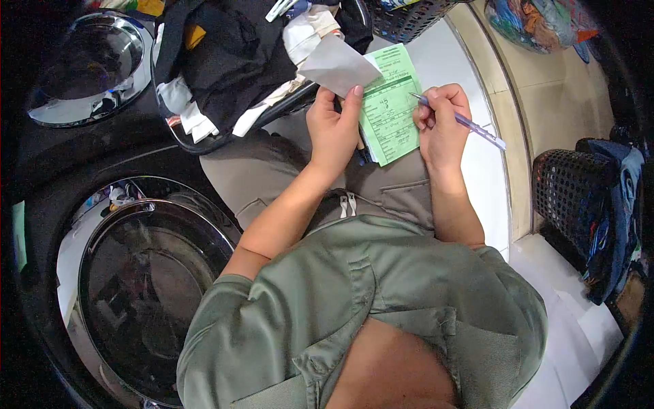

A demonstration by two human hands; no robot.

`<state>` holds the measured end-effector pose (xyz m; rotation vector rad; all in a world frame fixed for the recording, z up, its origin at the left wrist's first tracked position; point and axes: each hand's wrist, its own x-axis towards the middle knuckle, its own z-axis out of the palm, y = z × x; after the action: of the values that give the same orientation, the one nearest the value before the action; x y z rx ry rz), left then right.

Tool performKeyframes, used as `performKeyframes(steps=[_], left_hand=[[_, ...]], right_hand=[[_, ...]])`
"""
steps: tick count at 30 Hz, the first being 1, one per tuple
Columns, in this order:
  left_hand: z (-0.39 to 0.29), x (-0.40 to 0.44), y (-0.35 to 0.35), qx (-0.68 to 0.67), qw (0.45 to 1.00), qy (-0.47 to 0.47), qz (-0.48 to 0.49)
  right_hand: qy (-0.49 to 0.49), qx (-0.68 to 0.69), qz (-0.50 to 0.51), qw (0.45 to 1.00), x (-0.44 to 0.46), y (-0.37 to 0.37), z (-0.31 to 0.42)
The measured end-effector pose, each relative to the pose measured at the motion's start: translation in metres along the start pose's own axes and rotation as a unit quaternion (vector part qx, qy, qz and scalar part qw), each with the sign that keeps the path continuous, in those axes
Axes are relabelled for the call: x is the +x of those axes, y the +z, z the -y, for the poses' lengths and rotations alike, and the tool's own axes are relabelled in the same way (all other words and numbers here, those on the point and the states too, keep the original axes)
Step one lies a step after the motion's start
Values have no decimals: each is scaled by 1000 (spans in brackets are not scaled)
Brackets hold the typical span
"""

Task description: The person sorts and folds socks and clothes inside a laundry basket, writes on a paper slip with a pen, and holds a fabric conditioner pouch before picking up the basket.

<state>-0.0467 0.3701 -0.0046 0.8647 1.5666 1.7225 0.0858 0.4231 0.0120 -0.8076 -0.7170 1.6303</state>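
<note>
A green printed form (392, 126) with handwriting on it lies over my lap, on what looks like a pad. My left hand (334, 126) pinches a blank greyish sheet of paper (340, 65) between thumb and fingers; the sheet is lifted and covers the form's upper left corner. In my right hand (444, 123) is a purple pen (477, 128), held in a writing grip. Its tip is at the right part of the form; whether it touches the paper I cannot tell.
Left of my legs, a black basket (194, 146) holds dark clothes (235, 58) and white pieces. Two round machine doors (146, 293) are at the left. A perforated basket (565, 198) with clothes stands right, and a plastic bag of clothes (531, 24) sits at the upper right.
</note>
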Motion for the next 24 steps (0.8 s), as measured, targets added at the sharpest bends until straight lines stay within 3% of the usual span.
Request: performKeyframes(steps=[4, 5, 6, 21, 24], left_hand=[[4, 0, 0, 4, 1000, 7, -5], [5, 0, -1, 4, 1000, 8, -6], [5, -1, -1, 13, 1000, 4, -3], [0, -1, 1, 34, 999, 29, -5], [4, 1, 2, 27, 999, 38, -6]], right_hand=[[-38, -134, 14, 990, -8, -1, -4], [-149, -269, 69, 949, -12, 2, -5], [-253, -396, 121, 874, -15, 4, -7], [-284, -412, 119, 858, -13, 1, -17], [-316, -431, 150, 832, -10, -1, -17]])
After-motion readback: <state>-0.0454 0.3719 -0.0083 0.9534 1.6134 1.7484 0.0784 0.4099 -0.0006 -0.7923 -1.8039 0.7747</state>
